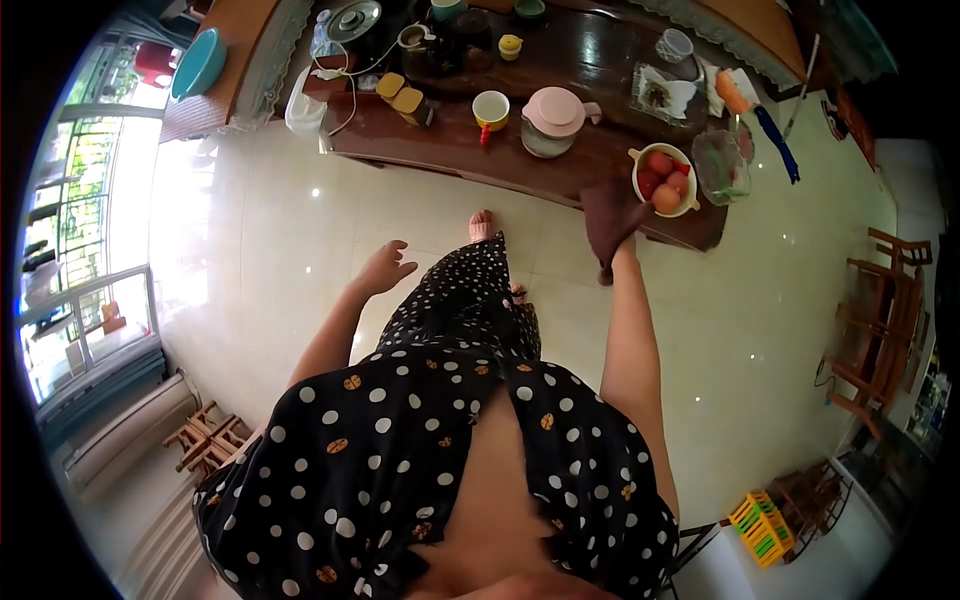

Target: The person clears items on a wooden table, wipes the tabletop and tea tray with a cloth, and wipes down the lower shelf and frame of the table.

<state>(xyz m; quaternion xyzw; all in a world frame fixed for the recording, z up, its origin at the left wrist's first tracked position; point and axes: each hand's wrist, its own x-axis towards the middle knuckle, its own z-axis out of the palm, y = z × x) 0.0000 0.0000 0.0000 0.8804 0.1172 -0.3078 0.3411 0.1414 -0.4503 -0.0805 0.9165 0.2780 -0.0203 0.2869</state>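
Observation:
My right hand (628, 246) grips a brown cloth (606, 222) at the front edge of the dark wooden table (420, 160). The cloth hangs over that edge and covers most of the fingers. Just beyond it stands a white bowl with handles (637, 158), holding several round reddish fruits (664, 185). In the air over the floor, my left hand (385, 270) is apart from everything, fingers spread and nothing in them. A pink-lidded pot (556, 110) and a yellow cup (491, 108) sit farther left on the table.
Beside the bowl is a clear plastic container (722, 165). A blue-handled tool (775, 140) lies near the table's right end. Wooden chairs (880, 320) stand to the right, and a yellow crate (762, 528) is at lower right. Pale tiles (250, 240) cover the floor.

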